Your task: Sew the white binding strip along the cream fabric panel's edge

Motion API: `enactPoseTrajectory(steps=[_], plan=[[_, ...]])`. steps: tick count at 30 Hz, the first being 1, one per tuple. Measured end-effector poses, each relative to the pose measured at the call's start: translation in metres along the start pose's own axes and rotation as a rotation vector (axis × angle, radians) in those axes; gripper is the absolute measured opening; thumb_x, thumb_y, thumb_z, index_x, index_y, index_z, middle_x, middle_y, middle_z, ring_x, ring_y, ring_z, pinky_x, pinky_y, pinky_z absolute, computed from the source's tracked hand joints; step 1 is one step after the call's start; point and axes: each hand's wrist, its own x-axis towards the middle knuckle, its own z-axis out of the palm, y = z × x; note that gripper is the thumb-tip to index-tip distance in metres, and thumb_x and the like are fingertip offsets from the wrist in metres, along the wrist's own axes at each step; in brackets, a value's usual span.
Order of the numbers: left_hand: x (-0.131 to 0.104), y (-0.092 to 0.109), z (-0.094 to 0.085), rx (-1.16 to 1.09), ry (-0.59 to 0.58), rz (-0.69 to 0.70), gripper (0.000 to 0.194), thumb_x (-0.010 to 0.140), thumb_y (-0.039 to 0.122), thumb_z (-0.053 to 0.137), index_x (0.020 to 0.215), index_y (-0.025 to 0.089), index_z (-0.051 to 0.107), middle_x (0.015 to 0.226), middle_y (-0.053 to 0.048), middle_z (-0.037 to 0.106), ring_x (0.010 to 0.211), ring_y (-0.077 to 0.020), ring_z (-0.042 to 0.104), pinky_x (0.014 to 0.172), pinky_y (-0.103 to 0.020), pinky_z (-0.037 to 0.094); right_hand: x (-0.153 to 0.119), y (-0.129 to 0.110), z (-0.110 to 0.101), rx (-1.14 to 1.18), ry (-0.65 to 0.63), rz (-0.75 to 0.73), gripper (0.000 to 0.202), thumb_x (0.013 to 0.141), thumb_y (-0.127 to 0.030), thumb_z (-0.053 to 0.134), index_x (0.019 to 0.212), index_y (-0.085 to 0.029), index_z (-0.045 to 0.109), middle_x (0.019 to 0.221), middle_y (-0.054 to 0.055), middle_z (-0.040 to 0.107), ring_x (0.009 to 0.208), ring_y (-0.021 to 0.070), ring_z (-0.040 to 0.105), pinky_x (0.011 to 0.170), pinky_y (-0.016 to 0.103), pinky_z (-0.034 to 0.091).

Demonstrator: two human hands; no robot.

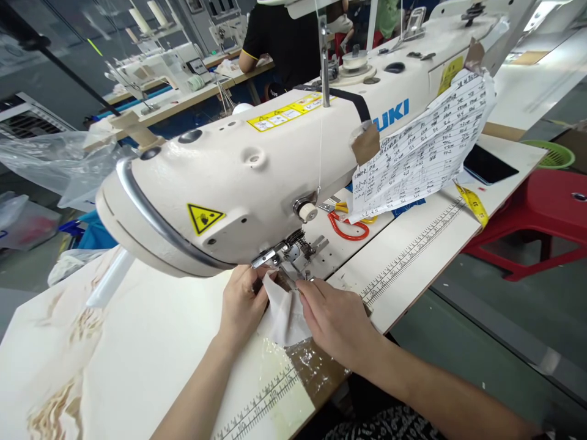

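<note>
A small piece of white fabric (287,315) lies below the needle area of a white sewing machine (220,177). My left hand (241,305) pinches the fabric's left edge close to the presser foot, fingertips partly under the machine head. On the other side, my right hand (332,315) has its fingers closed on the fabric's upper right part, beside the metal foot parts (293,260). The fabric hangs in folds between both hands, toward the table's front edge.
Red-handled scissors (348,229) lie behind the needle area. A handwritten sheet (422,146) hangs on the machine arm. A phone (490,165) and yellow tape measure (473,205) are at right, near a red stool (536,226). Fabric pieces (57,412) lie at left. A person (291,46) sits behind.
</note>
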Motion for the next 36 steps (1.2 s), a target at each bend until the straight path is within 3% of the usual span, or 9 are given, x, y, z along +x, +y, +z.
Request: enactPoseTrajectory(steps=[2,5,7,11,15,20,25,29,36], plan=[[0.000,-0.002,0.001,0.066,0.038,0.144,0.006,0.091,0.019,0.056,0.088,0.020,0.061,0.087,-0.004,0.068,0.082,-0.0181,0.064,0.071,-0.030,0.051,0.001,-0.002,0.001,-0.022,0.006,-0.001,0.025,0.100,-0.017,0.042,0.118,-0.013,0.059,0.089,0.006,0.070,0.064,0.0198,0.068,0.045,0.030,0.041],[0.001,-0.001,0.002,0.137,0.052,0.339,0.021,0.087,0.002,0.051,0.097,0.018,0.059,0.090,-0.005,0.067,0.085,-0.0190,0.062,0.074,-0.032,0.052,0.002,-0.004,0.004,-0.086,0.008,-0.019,0.026,0.098,-0.013,0.044,0.120,-0.013,0.058,0.088,0.007,0.070,0.063,0.0199,0.067,0.047,0.030,0.043],[0.003,0.002,-0.001,0.149,0.011,0.386,0.029,0.083,-0.004,0.047,0.100,0.017,0.058,0.092,-0.006,0.066,0.087,-0.0196,0.060,0.075,-0.032,0.053,0.000,-0.004,0.003,-0.105,0.008,-0.023,0.027,0.097,-0.011,0.045,0.121,-0.012,0.057,0.089,0.008,0.070,0.064,0.0207,0.067,0.048,0.031,0.044],[0.005,0.007,-0.013,0.097,-0.137,0.393,0.030,0.085,-0.002,0.045,0.106,0.014,0.059,0.102,-0.010,0.063,0.093,-0.0219,0.058,0.076,-0.035,0.055,-0.019,-0.002,-0.008,0.037,-0.005,0.052,0.027,0.095,-0.011,0.046,0.120,-0.014,0.054,0.094,0.008,0.071,0.069,0.0231,0.069,0.051,0.032,0.047],[0.002,0.018,-0.024,0.150,-0.261,0.382,0.030,0.092,0.001,0.040,0.112,0.010,0.061,0.107,-0.014,0.061,0.096,-0.0233,0.056,0.078,-0.038,0.057,-0.059,0.001,-0.027,0.417,-0.156,0.074,0.020,0.093,-0.012,0.044,0.109,-0.021,0.053,0.088,0.002,0.070,0.072,0.0192,0.069,0.056,0.028,0.049],[-0.006,0.039,-0.017,0.370,-0.224,0.332,0.027,0.095,0.009,0.041,0.110,0.003,0.064,0.107,-0.018,0.061,0.099,-0.0280,0.054,0.079,-0.042,0.060,-0.096,0.006,-0.034,0.392,-0.131,-0.048,0.031,0.094,-0.008,0.035,0.117,-0.022,0.049,0.085,0.001,0.070,0.068,0.0170,0.069,0.058,0.026,0.052],[-0.017,0.049,-0.004,0.440,-0.169,0.271,0.032,0.095,0.010,0.041,0.117,0.001,0.063,0.117,-0.018,0.063,0.108,-0.0292,0.054,0.089,-0.041,0.058,-0.094,0.010,-0.034,0.210,-0.007,-0.100,0.035,0.097,-0.009,0.034,0.127,-0.020,0.049,0.094,0.006,0.071,0.070,0.0194,0.070,0.057,0.028,0.055],[-0.028,0.050,-0.002,0.470,-0.190,0.277,0.039,0.094,0.010,0.040,0.127,-0.002,0.058,0.128,-0.018,0.061,0.120,-0.0299,0.052,0.097,-0.041,0.054,-0.090,0.012,-0.036,0.188,0.000,-0.161,0.036,0.097,-0.009,0.035,0.129,-0.019,0.049,0.098,0.008,0.072,0.074,0.0198,0.072,0.058,0.028,0.058],[-0.030,0.052,-0.003,0.519,-0.249,0.269,0.043,0.093,0.009,0.039,0.132,0.000,0.055,0.133,-0.019,0.060,0.121,-0.0296,0.055,0.100,-0.042,0.049,-0.089,0.015,-0.037,0.151,-0.019,-0.209,0.037,0.095,-0.006,0.035,0.128,-0.016,0.049,0.093,0.009,0.072,0.075,0.0203,0.072,0.060,0.028,0.059]])
